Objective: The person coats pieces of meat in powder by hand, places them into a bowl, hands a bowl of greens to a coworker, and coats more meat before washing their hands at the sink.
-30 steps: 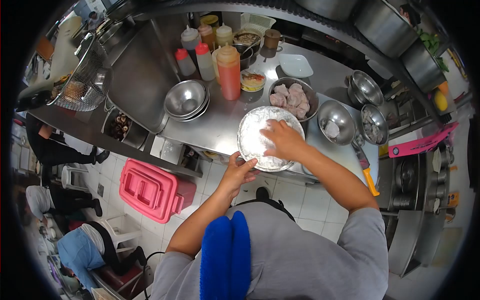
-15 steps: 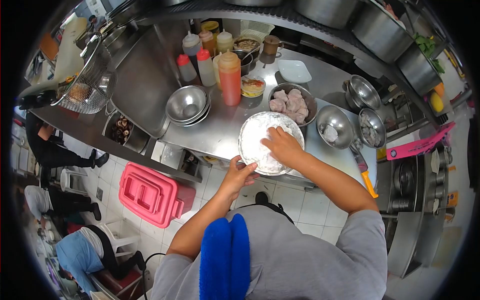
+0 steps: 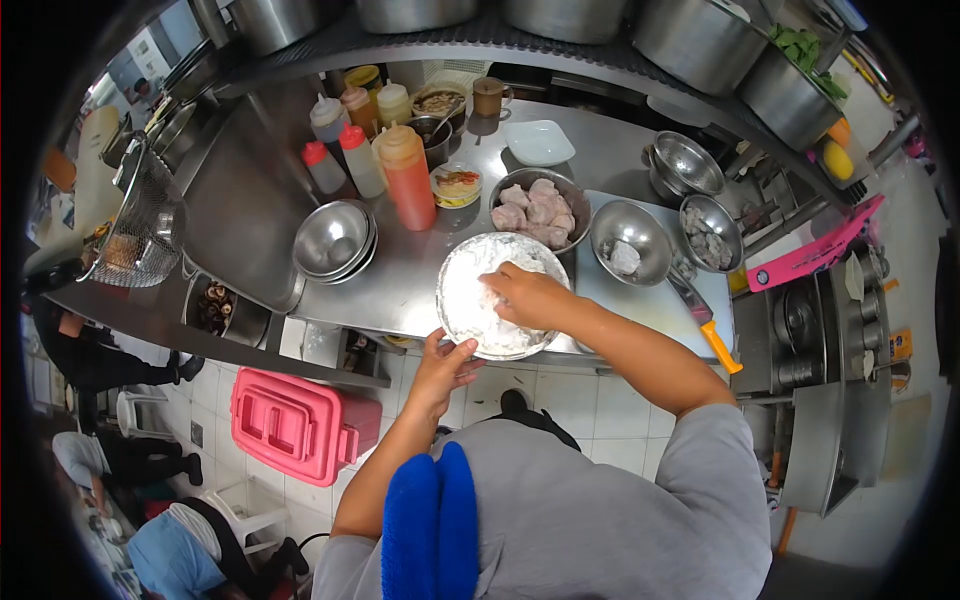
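A round metal bowl point(image 3: 441, 310) of white powder point(image 3: 470, 285) stands at the counter's front edge. My left hand point(image 3: 441, 372) grips its near-left rim, thumb toward the top and fingers at the side. Inside the bowl, my right hand point(image 3: 530, 298) has its fingers curled down into the powder; what they hold, if anything, is hidden. Just behind, pale raw meat pieces point(image 3: 540, 210) fill a second metal bowl. To its right, a metal bowl point(image 3: 632, 225) holds one white-coated piece point(image 3: 625, 258). Another small bowl point(image 3: 712, 232) contains several coated pieces.
A knife with an orange handle point(image 3: 720, 347) lies on the white cutting board point(image 3: 650, 320). Squeeze bottles point(image 3: 407, 178) and stacked metal bowls point(image 3: 332, 240) are to the left. Pots line the overhead shelf point(image 3: 450, 45). A pink lidded bin point(image 3: 300, 425) stands on the floor. Other people are at left.
The camera view has shifted, so the counter sits further left in the picture. My right hand stays in the powder, with its fingers curled deeper. My left hand remains at the bowl's rim.
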The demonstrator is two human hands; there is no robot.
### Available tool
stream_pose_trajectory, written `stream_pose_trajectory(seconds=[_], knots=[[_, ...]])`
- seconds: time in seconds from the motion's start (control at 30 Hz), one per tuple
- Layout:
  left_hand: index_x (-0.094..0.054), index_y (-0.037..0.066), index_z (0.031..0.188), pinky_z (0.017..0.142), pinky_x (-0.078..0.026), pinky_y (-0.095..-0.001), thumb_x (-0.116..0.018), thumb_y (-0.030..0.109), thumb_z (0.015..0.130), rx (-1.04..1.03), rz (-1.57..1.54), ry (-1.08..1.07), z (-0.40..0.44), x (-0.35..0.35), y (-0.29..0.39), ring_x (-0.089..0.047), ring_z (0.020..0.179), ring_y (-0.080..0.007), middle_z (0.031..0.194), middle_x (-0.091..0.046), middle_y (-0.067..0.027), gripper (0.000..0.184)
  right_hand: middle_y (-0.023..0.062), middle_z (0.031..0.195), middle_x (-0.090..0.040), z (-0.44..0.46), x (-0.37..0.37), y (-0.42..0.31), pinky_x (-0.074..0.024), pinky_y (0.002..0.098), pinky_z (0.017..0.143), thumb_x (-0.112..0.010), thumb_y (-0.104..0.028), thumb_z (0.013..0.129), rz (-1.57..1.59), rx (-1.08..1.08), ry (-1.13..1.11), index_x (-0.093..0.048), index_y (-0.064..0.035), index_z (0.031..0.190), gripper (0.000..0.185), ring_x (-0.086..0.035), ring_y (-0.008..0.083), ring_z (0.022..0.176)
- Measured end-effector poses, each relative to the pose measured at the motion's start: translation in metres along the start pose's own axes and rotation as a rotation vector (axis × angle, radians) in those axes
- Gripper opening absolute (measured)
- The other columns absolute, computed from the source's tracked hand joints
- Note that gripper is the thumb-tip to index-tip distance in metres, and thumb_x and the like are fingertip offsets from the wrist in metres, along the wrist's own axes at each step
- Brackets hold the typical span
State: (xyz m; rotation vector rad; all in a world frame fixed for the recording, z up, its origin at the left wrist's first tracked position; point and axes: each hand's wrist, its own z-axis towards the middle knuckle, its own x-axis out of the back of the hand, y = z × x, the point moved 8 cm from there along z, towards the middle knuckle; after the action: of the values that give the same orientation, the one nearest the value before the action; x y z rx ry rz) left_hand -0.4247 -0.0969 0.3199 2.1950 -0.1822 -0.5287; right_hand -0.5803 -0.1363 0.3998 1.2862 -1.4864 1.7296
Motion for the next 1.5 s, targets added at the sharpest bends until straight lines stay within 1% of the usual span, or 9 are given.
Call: stream_pose_trajectory(seconds=[0.1,0.2,0.43,0.57,0.7,1.03,1.2,1.33,1.5], knots=[[-0.018,0.008,0.136,0.080,-0.046,-0.0366,-0.071,0.035,0.077,0.005,0.004,0.002,-0.002,0.000,0.000,-0.058,0.099,-0.0265,0.125,-0.044,-0.0162,0.083,0.0182,0.117,-0.048,-0.007,0.006,0.009,-0.0473,0.0449,0.075,-0.063,-0.024,0.076,-0.063,-0.154,-0.031,-0.056,-0.0127,0.117,0.044,-0.053,0.0318,0.097],[-0.021,0.007,0.134,0.078,-0.047,-0.0369,-0.069,0.034,0.079,-0.005,0.010,0.012,-0.001,0.000,0.001,-0.059,0.099,-0.0277,0.123,-0.046,-0.0155,0.079,0.0177,0.116,-0.049,-0.019,0.011,-0.020,-0.0469,0.0445,0.073,-0.064,-0.022,0.075,-0.302,0.309,0.236,-0.053,-0.0112,0.120,0.048,-0.054,0.0301,0.092],[-0.023,0.006,0.133,0.076,-0.049,-0.0367,-0.068,0.033,0.080,-0.018,0.034,0.019,-0.002,0.001,0.001,-0.059,0.098,-0.0289,0.121,-0.047,-0.0155,0.074,0.0179,0.108,-0.052,-0.004,0.006,0.006,-0.0478,0.0428,0.077,-0.061,-0.012,0.074,0.126,0.058,0.122,-0.053,-0.0060,0.116,0.043,-0.057,0.0328,0.091],[-0.021,0.005,0.133,0.077,-0.049,-0.0365,-0.068,0.034,0.080,-0.022,0.027,0.028,-0.002,0.002,0.002,-0.059,0.098,-0.0290,0.121,-0.047,-0.0161,0.077,0.0178,0.103,-0.060,-0.007,0.019,0.014,-0.0452,0.0408,0.084,-0.060,-0.017,0.075,-0.174,-0.012,0.130,-0.054,-0.0047,0.115,0.042,-0.056,0.0317,0.096],[-0.020,0.004,0.134,0.077,-0.048,-0.0369,-0.069,0.034,0.079,-0.021,0.026,0.025,-0.004,0.000,0.003,-0.059,0.099,-0.0289,0.122,-0.046,-0.0166,0.079,0.0157,0.117,-0.050,-0.023,0.016,-0.018,-0.0458,0.0413,0.081,-0.062,-0.008,0.072,-0.291,0.388,0.180,-0.055,-0.0037,0.112,0.041,-0.056,0.0289,0.095],[-0.016,0.003,0.138,0.081,-0.045,-0.0382,-0.072,0.037,0.076,-0.008,0.017,0.014,-0.003,0.000,0.002,-0.058,0.099,-0.0257,0.125,-0.045,-0.0173,0.090,0.0163,0.107,-0.050,-0.024,0.019,0.008,-0.0435,0.0419,0.084,-0.070,-0.010,0.066,-0.232,0.142,0.022,-0.051,-0.0040,0.101,0.040,-0.053,0.0320,0.096],[-0.019,0.005,0.136,0.080,-0.046,-0.0372,-0.071,0.035,0.077,-0.013,0.009,0.020,-0.002,0.001,0.000,-0.059,0.097,-0.0252,0.123,-0.046,-0.0159,0.084,0.0125,0.097,-0.055,-0.026,0.025,-0.021,-0.0439,0.0409,0.079,-0.069,-0.010,0.066,-0.294,0.350,0.393,-0.055,-0.0080,0.109,0.045,-0.052,0.0331,0.095],[-0.025,0.008,0.133,0.079,-0.047,-0.0375,-0.068,0.032,0.080,-0.024,0.014,0.028,-0.001,-0.001,-0.001,-0.059,0.098,-0.0268,0.120,-0.048,-0.0139,0.072,0.0149,0.103,-0.058,-0.011,0.009,-0.001,-0.0450,0.0396,0.081,-0.069,-0.014,0.070,-0.262,0.193,0.169,-0.055,-0.0095,0.112,0.045,-0.053,0.0342,0.100],[-0.027,0.008,0.131,0.079,-0.048,-0.0384,-0.067,0.032,0.081,-0.027,0.012,0.048,-0.001,0.002,-0.002,-0.059,0.098,-0.0290,0.119,-0.050,-0.0145,0.069,0.0083,0.103,-0.062,-0.034,0.071,0.069,-0.0470,0.0299,0.079,-0.070,-0.016,0.075,0.504,-0.290,0.314,-0.053,-0.0099,0.118,0.047,-0.058,0.0168,0.090]])
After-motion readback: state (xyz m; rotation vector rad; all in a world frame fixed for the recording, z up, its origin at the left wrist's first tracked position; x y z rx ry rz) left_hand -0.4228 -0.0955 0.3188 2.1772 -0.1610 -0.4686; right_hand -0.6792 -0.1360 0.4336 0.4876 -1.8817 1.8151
